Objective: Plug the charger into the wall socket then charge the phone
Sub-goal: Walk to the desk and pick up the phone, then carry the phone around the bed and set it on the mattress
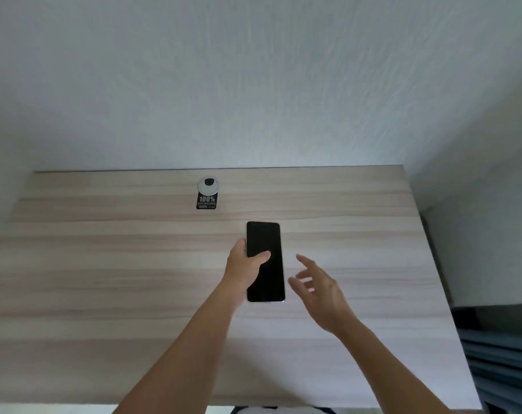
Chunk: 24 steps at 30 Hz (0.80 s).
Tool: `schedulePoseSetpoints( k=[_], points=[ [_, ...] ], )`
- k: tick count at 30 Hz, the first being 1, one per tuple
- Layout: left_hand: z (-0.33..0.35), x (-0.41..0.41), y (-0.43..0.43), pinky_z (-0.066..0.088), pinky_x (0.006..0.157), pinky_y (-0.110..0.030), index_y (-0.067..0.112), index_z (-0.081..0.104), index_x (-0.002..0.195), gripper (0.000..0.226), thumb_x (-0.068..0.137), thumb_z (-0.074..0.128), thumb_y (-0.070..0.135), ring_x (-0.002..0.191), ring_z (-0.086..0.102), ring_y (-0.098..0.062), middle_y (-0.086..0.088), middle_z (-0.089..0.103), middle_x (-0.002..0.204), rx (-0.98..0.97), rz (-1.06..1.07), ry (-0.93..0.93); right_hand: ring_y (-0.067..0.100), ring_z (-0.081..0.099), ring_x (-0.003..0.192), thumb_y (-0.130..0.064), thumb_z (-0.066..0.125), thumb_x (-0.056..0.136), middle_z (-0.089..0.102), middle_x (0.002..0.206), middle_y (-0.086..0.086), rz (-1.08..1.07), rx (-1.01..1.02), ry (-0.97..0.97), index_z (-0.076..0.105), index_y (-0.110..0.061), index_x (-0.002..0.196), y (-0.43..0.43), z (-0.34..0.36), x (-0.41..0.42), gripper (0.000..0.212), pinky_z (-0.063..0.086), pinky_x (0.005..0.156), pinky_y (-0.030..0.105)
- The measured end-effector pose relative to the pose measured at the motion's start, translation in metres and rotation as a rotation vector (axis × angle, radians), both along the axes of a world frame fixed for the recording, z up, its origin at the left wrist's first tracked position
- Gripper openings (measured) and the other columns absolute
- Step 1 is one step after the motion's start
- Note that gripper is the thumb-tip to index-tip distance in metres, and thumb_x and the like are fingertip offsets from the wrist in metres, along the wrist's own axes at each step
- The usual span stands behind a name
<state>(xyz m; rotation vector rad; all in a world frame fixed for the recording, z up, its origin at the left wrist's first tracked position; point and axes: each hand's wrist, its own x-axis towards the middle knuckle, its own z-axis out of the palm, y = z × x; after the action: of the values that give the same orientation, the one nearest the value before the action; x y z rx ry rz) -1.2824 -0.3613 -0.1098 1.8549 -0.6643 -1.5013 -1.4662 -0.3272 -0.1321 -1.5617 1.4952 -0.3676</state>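
Black phone (265, 261), left hand (243, 265) fingers gripping

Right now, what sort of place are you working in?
Probably a home or office desk against a wall: a wood-grain desk, a round cable grommet near its back edge, and a plain white wall. The left hand holds the phone.

Phone (265, 261) mid-desk (104, 279); cable grommet (207, 185) behind, toward wall (253, 85).
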Motion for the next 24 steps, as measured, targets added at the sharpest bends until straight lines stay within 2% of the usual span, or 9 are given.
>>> schedulePoseSetpoints(
  k=[3, 5, 9, 13, 15, 18, 20, 24],
  points=[
    [0.026, -0.007, 0.009, 0.060, 0.085, -0.046, 0.013, 0.067, 0.102, 0.018, 0.086, 0.074, 0.016, 0.094, 0.072, -0.026, -0.010, 0.074, 0.101, -0.064, 0.031, 0.051, 0.009, 0.067, 0.068, -0.046, 0.050, 0.096, 0.066, 0.086, -0.003, -0.113, 0.020, -0.122, 0.048, -0.024, 0.136, 0.012, 0.027, 0.009, 0.046, 0.056, 0.062, 0.027],
    [0.039, -0.011, 0.017, 0.062, 0.081, -0.046, 0.011, 0.069, 0.101, 0.017, 0.086, 0.074, 0.018, 0.090, 0.074, -0.027, -0.011, 0.076, 0.099, -0.091, 0.053, 0.093, 0.008, 0.064, 0.056, -0.044, 0.049, 0.097, 0.066, 0.076, 0.001, -0.166, 0.028, -0.193, 0.052, -0.023, 0.132, 0.021, 0.042, 0.012, 0.041, 0.050, 0.052, 0.022],
    [0.053, -0.019, 0.035, 0.062, 0.079, -0.048, 0.012, 0.068, 0.103, 0.019, 0.087, 0.073, 0.019, 0.089, 0.074, -0.029, -0.012, 0.076, 0.099, -0.148, 0.055, 0.145, 0.011, 0.044, 0.047, -0.036, 0.047, 0.100, 0.060, 0.056, -0.003, -0.207, 0.011, -0.336, 0.059, -0.019, 0.121, 0.040, 0.065, 0.015, 0.030, 0.036, 0.045, 0.024],
    [0.058, -0.021, 0.047, 0.061, 0.080, -0.047, 0.012, 0.068, 0.102, 0.019, 0.087, 0.074, 0.021, 0.091, 0.074, -0.030, -0.012, 0.076, 0.099, -0.197, 0.020, 0.162, 0.018, 0.043, 0.051, -0.038, 0.048, 0.099, 0.064, 0.061, 0.003, -0.218, -0.007, -0.384, 0.063, -0.025, 0.108, 0.055, 0.077, 0.017, 0.022, 0.034, 0.049, 0.034],
    [0.058, -0.020, 0.051, 0.060, 0.081, -0.048, 0.012, 0.068, 0.102, 0.018, 0.087, 0.073, 0.020, 0.092, 0.073, -0.030, -0.012, 0.076, 0.098, -0.213, 0.005, 0.173, 0.020, 0.038, 0.051, -0.036, 0.049, 0.099, 0.053, 0.054, 0.003, -0.225, -0.026, -0.371, 0.064, -0.027, 0.093, 0.061, 0.079, 0.018, 0.019, 0.030, 0.049, 0.035],
    [0.056, -0.017, 0.057, 0.060, 0.082, -0.052, 0.012, 0.068, 0.103, 0.019, 0.087, 0.074, 0.021, 0.094, 0.073, -0.033, -0.014, 0.075, 0.100, -0.216, -0.005, 0.202, 0.018, 0.030, 0.049, -0.034, 0.051, 0.098, 0.038, 0.052, 0.000, -0.248, -0.036, -0.318, 0.055, -0.021, 0.072, 0.069, 0.079, 0.021, 0.030, 0.026, 0.050, 0.037],
    [0.055, -0.014, 0.063, 0.060, 0.082, -0.053, 0.013, 0.068, 0.103, 0.019, 0.086, 0.074, 0.022, 0.094, 0.073, -0.034, -0.014, 0.075, 0.100, -0.210, -0.001, 0.218, 0.017, 0.029, 0.049, -0.034, 0.052, 0.097, 0.035, 0.053, 0.001, -0.250, -0.033, -0.302, 0.048, -0.012, 0.068, 0.073, 0.079, 0.025, 0.036, 0.025, 0.049, 0.036],
    [0.054, -0.002, 0.073, 0.059, 0.084, -0.054, 0.013, 0.067, 0.102, 0.019, 0.086, 0.074, 0.020, 0.094, 0.072, -0.034, -0.014, 0.075, 0.099, -0.218, 0.018, 0.217, 0.017, 0.033, 0.049, -0.029, 0.052, 0.098, 0.038, 0.051, 0.000, -0.216, -0.032, -0.268, 0.047, -0.012, 0.069, 0.081, 0.081, 0.036, 0.034, 0.029, 0.049, 0.035]
  ],
)
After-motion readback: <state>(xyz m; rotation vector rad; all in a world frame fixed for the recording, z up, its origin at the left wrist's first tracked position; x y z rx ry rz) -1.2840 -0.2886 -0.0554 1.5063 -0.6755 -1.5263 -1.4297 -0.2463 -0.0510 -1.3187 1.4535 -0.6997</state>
